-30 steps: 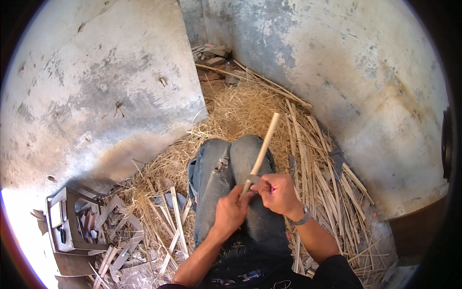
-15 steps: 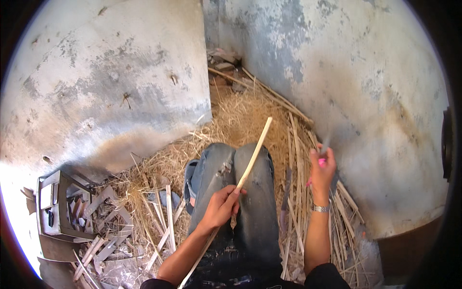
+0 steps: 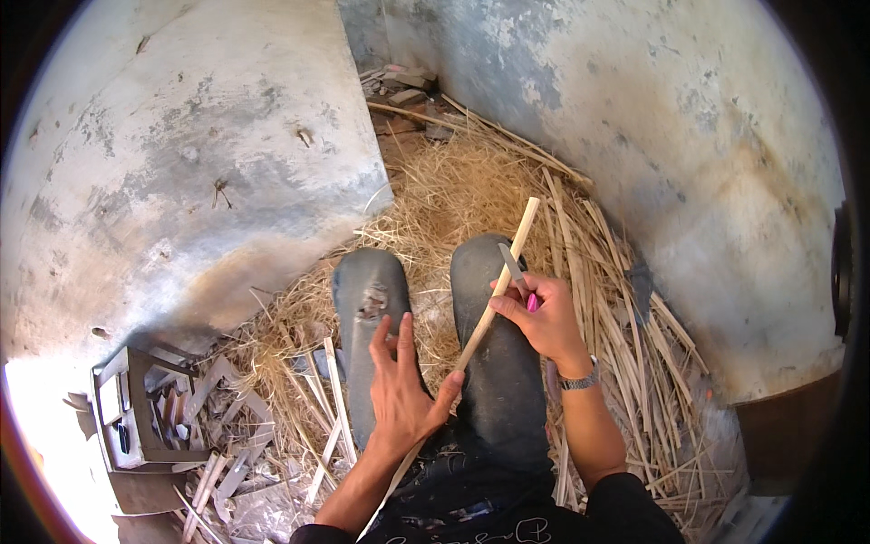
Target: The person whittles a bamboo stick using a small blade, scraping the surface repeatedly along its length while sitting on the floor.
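The step in hand looks like shaving a pale bamboo strip (image 3: 494, 304) with a small knife (image 3: 513, 267), and the strip serves as the landmark here. It lies slanted across the person's right knee (image 3: 494, 363), its far end pointing up over the straw (image 3: 453, 195) toward the corner of the plastered walls (image 3: 227, 172), its near end running down past the lap. The right hand (image 3: 544, 317) sits just right of the strip's middle, clenched around a pink-handled knife whose short blade rests against the strip's upper part. The left hand (image 3: 403, 390) is lower and to the strip's left, fingers spread and loose; only the thumb seems to touch the wood, so it is propping rather than gripping, though the angle makes that hard to be sure of. The next move would probably call for the left hand to close firmly on the lower strip so the blade can bite without the wood sliding. The strip is straight, slim, flat-sided and light cream, cleaner than the long splints (image 3: 616, 299) scattered to its right. Farther to its left lie short offcuts (image 3: 331, 399) and a grey crate (image 3: 127, 417).
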### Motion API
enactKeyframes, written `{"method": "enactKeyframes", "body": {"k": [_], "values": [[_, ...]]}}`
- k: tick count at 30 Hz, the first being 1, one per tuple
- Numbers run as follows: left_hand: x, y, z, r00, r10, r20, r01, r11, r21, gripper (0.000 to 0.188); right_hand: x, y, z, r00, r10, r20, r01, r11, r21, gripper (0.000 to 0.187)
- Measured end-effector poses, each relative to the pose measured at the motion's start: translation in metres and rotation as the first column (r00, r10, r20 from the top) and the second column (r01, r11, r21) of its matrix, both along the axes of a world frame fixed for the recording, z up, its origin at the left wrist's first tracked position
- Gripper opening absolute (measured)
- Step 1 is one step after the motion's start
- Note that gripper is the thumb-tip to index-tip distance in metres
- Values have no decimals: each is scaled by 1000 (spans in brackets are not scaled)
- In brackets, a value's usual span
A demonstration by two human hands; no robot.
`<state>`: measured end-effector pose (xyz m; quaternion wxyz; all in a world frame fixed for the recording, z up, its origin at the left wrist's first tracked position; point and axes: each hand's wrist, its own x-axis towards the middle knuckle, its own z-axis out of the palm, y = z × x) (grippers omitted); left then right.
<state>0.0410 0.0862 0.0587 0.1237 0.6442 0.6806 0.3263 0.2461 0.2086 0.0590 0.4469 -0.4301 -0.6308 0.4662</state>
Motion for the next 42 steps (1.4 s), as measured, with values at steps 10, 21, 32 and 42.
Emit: {"method": "enactKeyframes", "body": {"k": [10, 21, 32, 42], "values": [[16, 19, -52, 742, -122, 660, 366, 897, -246, 41, 3, -10, 5, 942, -257, 215, 193, 941, 277, 33], [11, 19, -59, 865, -88, 493, 226, 947, -228, 44, 20, 70, -17, 793, -396, 463, 68, 813, 579, 44], [3, 26, -79, 678, -17, 735, 371, 871, -322, 51, 0, 44, -50, 829, -259, 496, -50, 849, 526, 37], [2, 27, -77, 364, 125, 923, 477, 826, -300, 47, -2, -2, -54, 845, -42, 532, -205, 895, 396, 42]]}}
